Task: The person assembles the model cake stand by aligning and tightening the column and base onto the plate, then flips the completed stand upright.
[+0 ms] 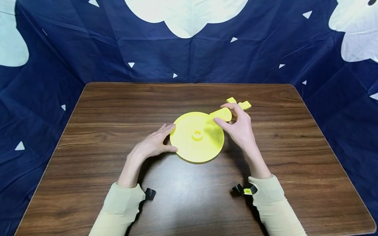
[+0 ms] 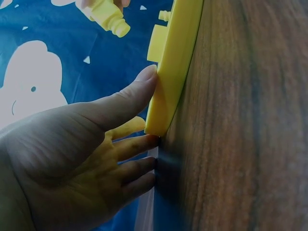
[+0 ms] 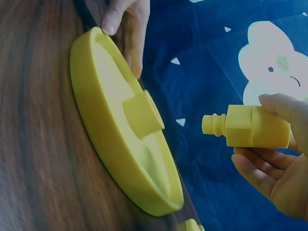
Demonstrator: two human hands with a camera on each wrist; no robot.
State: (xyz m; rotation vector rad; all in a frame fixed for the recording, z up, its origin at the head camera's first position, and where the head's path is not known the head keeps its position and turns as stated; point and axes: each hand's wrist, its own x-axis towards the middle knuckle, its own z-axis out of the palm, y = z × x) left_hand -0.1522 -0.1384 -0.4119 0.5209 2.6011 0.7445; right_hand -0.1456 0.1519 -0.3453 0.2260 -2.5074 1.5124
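A round yellow disc (image 1: pixel 184 152) with a low raised rim lies on the table, and a hollow collar (image 1: pixel 197 135) stands up from its middle. My left hand (image 1: pixel 152 142) rests against the disc's left edge, thumb at the rim and the fairly straight fingers spread along the side. Above the disc's far right part, my right hand (image 1: pixel 240 127) grips a yellow cylinder (image 3: pixel 269 126) between thumb and fingers. The piece is tilted and has an angular section that narrows to a ridged, threaded-looking tip (image 3: pixel 212 124). That tip points toward the disc and is apart from the collar.
Just beyond my right hand lies another yellow piece (image 1: pixel 244 105) with flat arms, partly hidden by the hand. The brown wood-grain table (image 1: pixel 118 108) is backed by a dark blue cloth (image 1: pixel 153 52) with white shapes. A small black device sits at each wrist.
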